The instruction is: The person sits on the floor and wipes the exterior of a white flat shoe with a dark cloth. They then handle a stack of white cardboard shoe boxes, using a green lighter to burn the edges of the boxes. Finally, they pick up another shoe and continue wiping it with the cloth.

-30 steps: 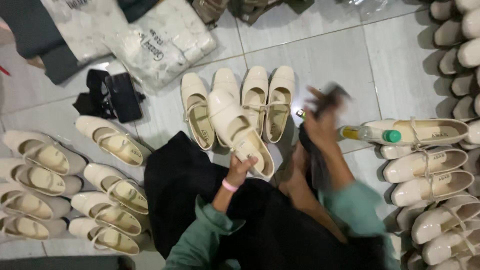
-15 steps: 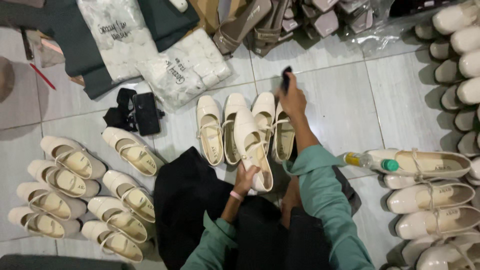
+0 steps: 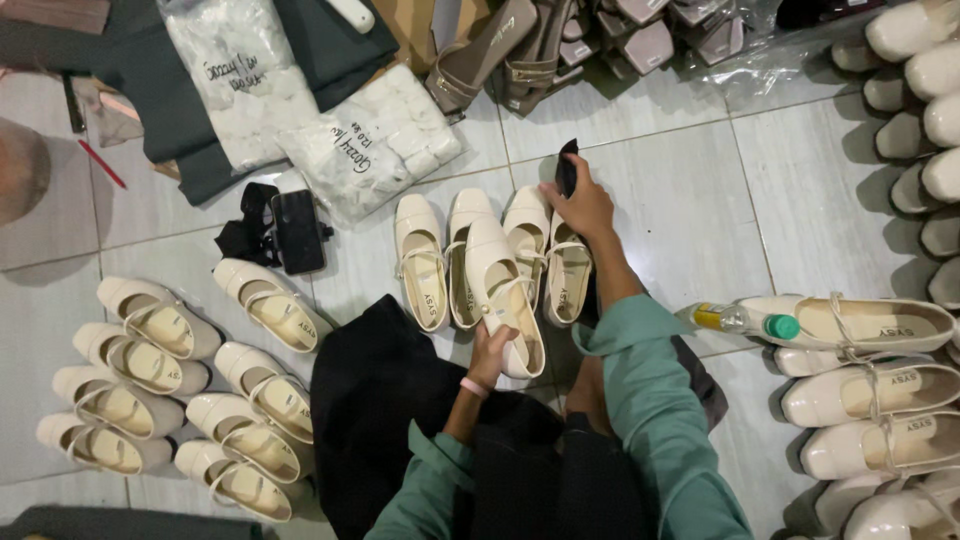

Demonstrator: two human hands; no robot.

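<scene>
Head view. Left hand [image 3: 490, 345]: grip clamped on the heel of a cream strap shoe [image 3: 505, 300], held tilted over a row of cream shoes [image 3: 480, 255] on the tiled floor [image 3: 680, 200]. Right hand [image 3: 580, 205]: grip closed around a small black cloth [image 3: 567, 165], above the row's rightmost shoe [image 3: 568, 280]. Green-capped bottle [image 3: 745, 321] lies near, to the right.

Person wears teal-green long sleeves, pushed up both forearms. Thin pink band on left wrist [image 3: 472, 386]. Black garment covers lap at six o'clock.
</scene>
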